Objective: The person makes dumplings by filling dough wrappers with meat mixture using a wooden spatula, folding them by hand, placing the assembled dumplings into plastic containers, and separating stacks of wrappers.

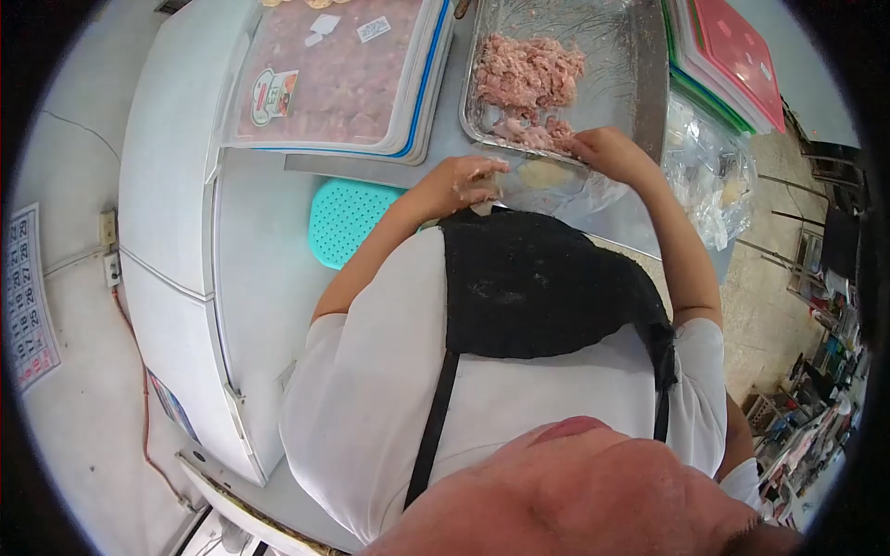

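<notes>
Counter: minced meat in tray touches right fingers, grip unclear; left fingers parted.

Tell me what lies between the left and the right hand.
Between the left hand and the right hand lies clear plastic, with a pale yellowish piece on, in or under it, seen in the head view.

Close head-worn view, steeply downward
</notes>
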{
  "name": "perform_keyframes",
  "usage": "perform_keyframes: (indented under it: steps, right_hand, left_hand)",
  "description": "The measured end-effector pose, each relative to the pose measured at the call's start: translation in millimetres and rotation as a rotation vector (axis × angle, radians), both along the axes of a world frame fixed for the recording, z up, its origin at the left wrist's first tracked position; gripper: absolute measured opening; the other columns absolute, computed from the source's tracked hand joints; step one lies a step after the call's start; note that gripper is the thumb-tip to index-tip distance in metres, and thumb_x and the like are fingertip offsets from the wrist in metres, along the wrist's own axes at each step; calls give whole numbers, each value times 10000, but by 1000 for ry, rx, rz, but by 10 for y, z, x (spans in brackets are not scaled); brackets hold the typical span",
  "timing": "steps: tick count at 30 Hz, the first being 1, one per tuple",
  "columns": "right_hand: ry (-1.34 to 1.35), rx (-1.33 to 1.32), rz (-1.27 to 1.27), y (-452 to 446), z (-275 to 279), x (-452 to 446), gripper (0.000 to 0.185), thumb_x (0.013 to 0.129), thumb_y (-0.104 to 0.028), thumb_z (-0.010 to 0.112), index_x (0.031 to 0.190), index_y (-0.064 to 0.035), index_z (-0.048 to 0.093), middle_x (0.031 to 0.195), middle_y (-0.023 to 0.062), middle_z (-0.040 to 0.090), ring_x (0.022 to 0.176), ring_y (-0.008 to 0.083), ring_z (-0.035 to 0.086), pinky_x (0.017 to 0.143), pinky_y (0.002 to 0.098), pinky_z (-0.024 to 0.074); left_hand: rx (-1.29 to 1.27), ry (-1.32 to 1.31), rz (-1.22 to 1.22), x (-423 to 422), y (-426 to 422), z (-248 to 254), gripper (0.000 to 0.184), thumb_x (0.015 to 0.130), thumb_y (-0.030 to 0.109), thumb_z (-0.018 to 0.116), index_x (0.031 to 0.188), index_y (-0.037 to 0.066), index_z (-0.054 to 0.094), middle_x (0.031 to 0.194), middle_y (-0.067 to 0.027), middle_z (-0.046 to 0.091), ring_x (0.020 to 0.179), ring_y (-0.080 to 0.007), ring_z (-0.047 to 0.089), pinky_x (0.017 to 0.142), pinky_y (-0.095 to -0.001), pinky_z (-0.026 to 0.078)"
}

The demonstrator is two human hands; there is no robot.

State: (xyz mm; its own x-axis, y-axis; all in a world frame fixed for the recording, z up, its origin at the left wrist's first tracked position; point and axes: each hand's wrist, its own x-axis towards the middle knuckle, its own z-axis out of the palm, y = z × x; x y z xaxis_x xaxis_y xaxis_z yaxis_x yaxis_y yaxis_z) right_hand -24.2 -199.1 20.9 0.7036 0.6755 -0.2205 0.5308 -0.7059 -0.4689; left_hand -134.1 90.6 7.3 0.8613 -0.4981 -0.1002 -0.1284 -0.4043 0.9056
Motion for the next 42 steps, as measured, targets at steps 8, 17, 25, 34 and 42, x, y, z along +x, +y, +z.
perform_keyframes:
  steps: [8, 17, 25, 34, 42]
  right_hand:
    - [-30, -181, 19, -78, 176, 23, 377, 942, -329, 494, 873, 0, 664, 793, 231, 627, 762, 424, 601, 694, 480, 459]
    - [503, 522, -403, -365, 307, 58, 403, 983, -384, 470, 929, -42, 676, 584, -51, 419, 523, 28, 378, 453, 221, 285]
    - [388, 746, -532, 200, 269, 95, 332, 957, -332, 534, 1079, -51, 662, 640, -20, 460, 553, 65, 428, 499, 232, 361]
    - [-469, -76, -188, 75, 745, -163, 219, 933, -239, 509, 1086, -106, 590, 853, 158, 622, 761, 355, 635, 634, 452, 505]
    - [-548, -120, -65, -36, 1014, -151, 211, 939, -247, 500, 1084, -119, 584, 871, 141, 622, 755, 354, 629, 646, 449, 500]
  left_hand:
    - [146, -294, 50, 90, -129, 346, 145, 741, 60, 652, 838, 41, 545, 780, -115, 560, 768, -307, 575, 675, -382, 459]
    - [-1075, 38, 838, 821, -555, 179, 285, 853, -20, 531, 1135, 18, 530, 1121, -144, 570, 1057, -287, 580, 935, -387, 478]
    - [-1633, 513, 601, 1240, -959, 367, 415, 961, 312, 450, 1173, -42, 493, 1145, -187, 566, 1048, -318, 562, 959, -455, 453]
    - [-2023, 648, -120, 1578, -651, -678, 807, 872, 692, 361, 1251, -18, 418, 1188, -190, 480, 1009, -319, 488, 876, -467, 415]
    - [-1605, 655, 773, 1104, -807, 434, 756, 841, 649, 485, 1196, -17, 503, 1183, -210, 523, 1098, -375, 493, 979, -550, 393]
